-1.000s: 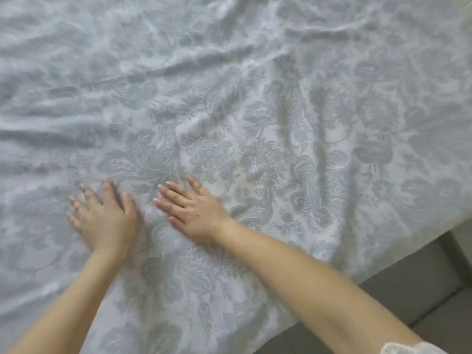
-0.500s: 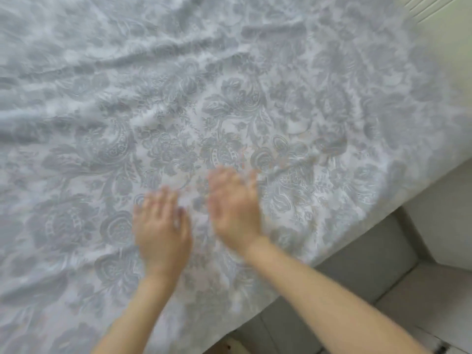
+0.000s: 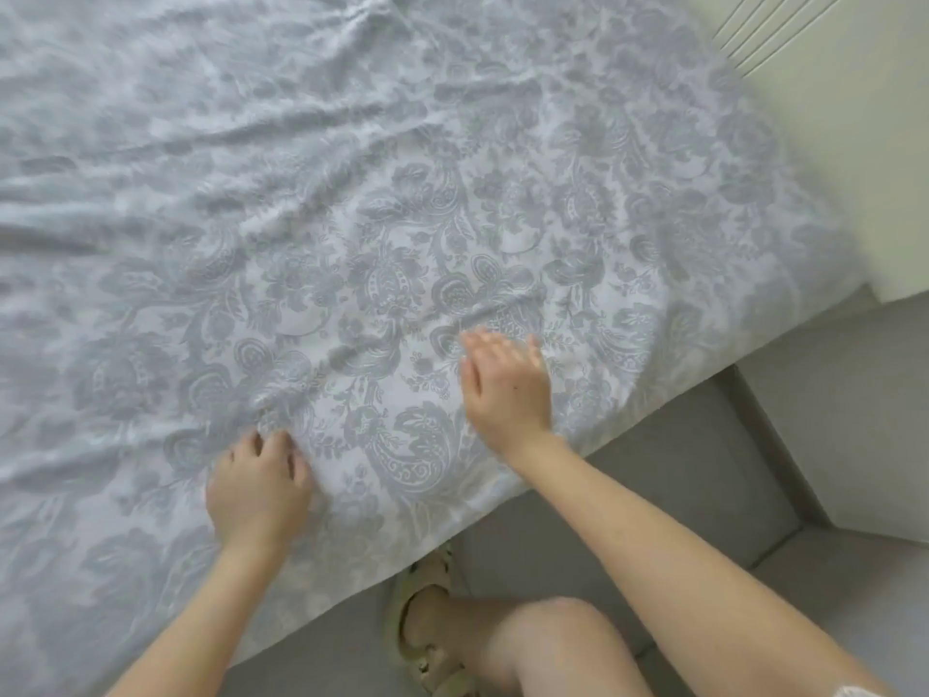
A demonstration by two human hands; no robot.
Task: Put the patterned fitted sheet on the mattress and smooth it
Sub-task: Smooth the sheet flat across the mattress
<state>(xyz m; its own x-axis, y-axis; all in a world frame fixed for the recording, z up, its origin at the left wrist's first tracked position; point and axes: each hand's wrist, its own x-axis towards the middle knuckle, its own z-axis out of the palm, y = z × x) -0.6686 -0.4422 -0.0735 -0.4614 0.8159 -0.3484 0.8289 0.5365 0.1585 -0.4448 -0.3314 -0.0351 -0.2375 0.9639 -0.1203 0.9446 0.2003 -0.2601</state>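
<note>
Item: patterned fitted sheet, grey floral print on white, laid over the mattress, both my hands on it.

Left hand: near the bed's near edge, fingers curled and held together, their tips gripping the cloth where small creases bunch up. Right hand: further right, just inside the same edge, palm down on the sheet, fingers straight and close together, tips blurred. The hands are apart, with a paisley motif between them. Sheet: hides all of the mattress in view and falls over the near edge. Long wrinkles cross its far and left parts. Beside the bed: grey floor, my bare knee, a pale sandal on my foot, a white wall at upper right.
</note>
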